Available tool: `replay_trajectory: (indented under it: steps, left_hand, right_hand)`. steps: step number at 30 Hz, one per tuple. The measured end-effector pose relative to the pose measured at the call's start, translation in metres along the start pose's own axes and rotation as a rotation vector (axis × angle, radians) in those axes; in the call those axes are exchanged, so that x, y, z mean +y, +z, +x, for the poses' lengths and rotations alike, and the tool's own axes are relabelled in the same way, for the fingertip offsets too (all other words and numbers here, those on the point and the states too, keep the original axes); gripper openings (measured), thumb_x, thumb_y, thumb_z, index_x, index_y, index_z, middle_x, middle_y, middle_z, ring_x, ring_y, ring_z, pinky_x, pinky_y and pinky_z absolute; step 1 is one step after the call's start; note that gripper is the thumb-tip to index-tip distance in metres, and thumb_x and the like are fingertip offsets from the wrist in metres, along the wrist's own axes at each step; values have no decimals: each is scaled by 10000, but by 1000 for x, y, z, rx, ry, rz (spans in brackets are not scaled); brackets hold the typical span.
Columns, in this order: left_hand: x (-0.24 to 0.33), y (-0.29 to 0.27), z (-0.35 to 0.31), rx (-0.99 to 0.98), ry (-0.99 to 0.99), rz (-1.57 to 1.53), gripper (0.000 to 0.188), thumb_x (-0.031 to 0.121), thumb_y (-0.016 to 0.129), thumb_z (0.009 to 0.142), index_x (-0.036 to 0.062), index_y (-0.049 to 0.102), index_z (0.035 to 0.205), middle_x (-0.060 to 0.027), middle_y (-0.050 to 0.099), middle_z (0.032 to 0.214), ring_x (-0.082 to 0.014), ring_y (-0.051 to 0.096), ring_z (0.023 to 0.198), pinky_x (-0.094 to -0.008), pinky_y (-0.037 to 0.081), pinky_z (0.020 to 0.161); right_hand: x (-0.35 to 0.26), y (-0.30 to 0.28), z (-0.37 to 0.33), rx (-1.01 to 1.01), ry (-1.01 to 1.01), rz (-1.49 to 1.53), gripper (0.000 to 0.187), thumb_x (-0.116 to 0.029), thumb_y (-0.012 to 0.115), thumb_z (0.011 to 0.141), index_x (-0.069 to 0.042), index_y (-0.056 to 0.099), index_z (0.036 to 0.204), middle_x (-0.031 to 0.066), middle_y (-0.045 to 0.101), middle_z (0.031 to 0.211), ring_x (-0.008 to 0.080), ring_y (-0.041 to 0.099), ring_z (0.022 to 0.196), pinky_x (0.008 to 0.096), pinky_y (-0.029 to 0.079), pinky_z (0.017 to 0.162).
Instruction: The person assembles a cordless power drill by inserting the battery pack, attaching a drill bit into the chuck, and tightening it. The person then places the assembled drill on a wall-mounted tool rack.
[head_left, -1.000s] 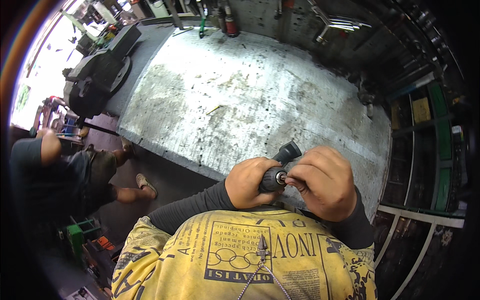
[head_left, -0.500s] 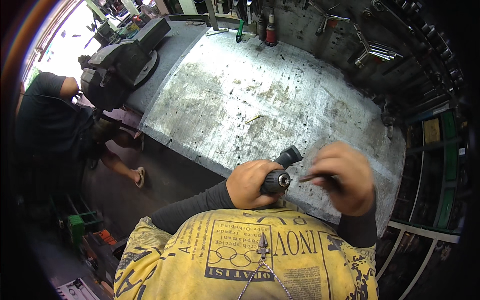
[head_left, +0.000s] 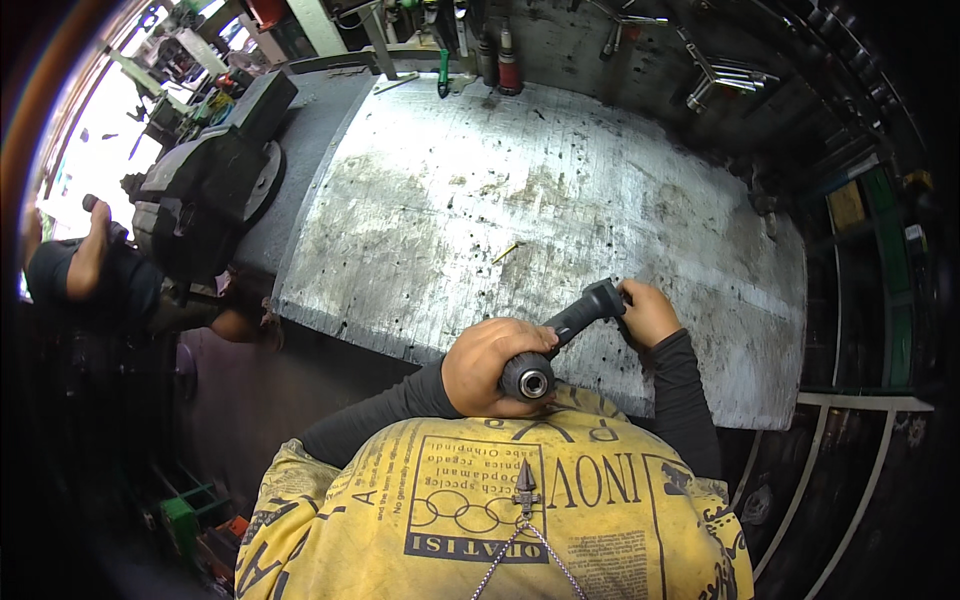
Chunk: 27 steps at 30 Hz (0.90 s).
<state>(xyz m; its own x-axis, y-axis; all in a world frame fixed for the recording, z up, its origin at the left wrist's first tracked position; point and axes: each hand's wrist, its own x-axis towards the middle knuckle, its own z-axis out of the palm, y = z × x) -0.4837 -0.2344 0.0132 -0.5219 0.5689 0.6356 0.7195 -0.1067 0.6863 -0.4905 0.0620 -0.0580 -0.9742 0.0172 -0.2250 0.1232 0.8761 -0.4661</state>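
My left hand (head_left: 485, 365) is wrapped round the body of a black power drill (head_left: 578, 315), just behind its chuck (head_left: 533, 380). The chuck faces me, with no bit seen in its mouth. The drill's handle slants away to the right over the workbench. Beside the foot of that handle, my right hand (head_left: 650, 312) is closed with its fingers curled against it. What those fingers hold, if anything, is hidden. On the bench beyond the drill lies a small thin yellowish piece (head_left: 507, 253).
The worn metal bench top (head_left: 400, 220) has a large dark vise (head_left: 205, 190) at its left. Along the back stand a red-and-black bottle (head_left: 508, 65) and a green-handled tool (head_left: 443, 72). Wrenches (head_left: 730, 75) hang behind. Another person (head_left: 90, 275) is at far left.
My right hand has moved away from the chuck to the handle's foot, and the thin dark piece it held is out of sight. The chuck has tipped lower. The other person has shifted.
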Motion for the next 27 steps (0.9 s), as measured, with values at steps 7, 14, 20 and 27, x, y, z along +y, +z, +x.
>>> replay_trajectory:
  steps: [7, 14, 20, 27]
  left_hand:
    - [-15, -1, 12, -129, 22, -92, 539, 193, 820, 685, 31, 523, 1105, -168, 648, 967, -341, 668, 903, -420, 537, 773]
    - [-22, 3, 21, -240, -16, -131, 535, 324, 788, 716, 8, 551, 1077, -167, 627, 965, -366, 630, 869, -430, 503, 757]
    - [-21, 8, 11, -250, -219, -214, 535, 359, 789, 718, 18, 552, 1056, -168, 611, 892, -366, 624, 839, -424, 491, 720]
    - [-20, 15, 8, -142, -149, -208, 510, 332, 792, 703, 25, 562, 1039, -165, 634, 906, -369, 631, 833, -410, 505, 719]
  right_hand:
    - [-107, -126, -65, 188, -647, 438, 338, -146, 756, 787, -35, 662, 1092, 81, 642, 915, 171, 566, 754, 297, 467, 698]
    - [-154, -105, -53, -87, -1050, 320, 449, -130, 797, 673, -23, 672, 1091, 104, 644, 987, 267, 600, 859, 358, 476, 726]
    - [-145, -97, -66, -32, -938, 241, 406, -103, 793, 644, -45, 654, 1021, 74, 624, 971, 242, 584, 840, 364, 452, 763]
    - [-144, -92, -75, 142, -880, 122, 463, -259, 826, 621, -30, 650, 983, 77, 598, 864, 255, 570, 774, 381, 425, 783]
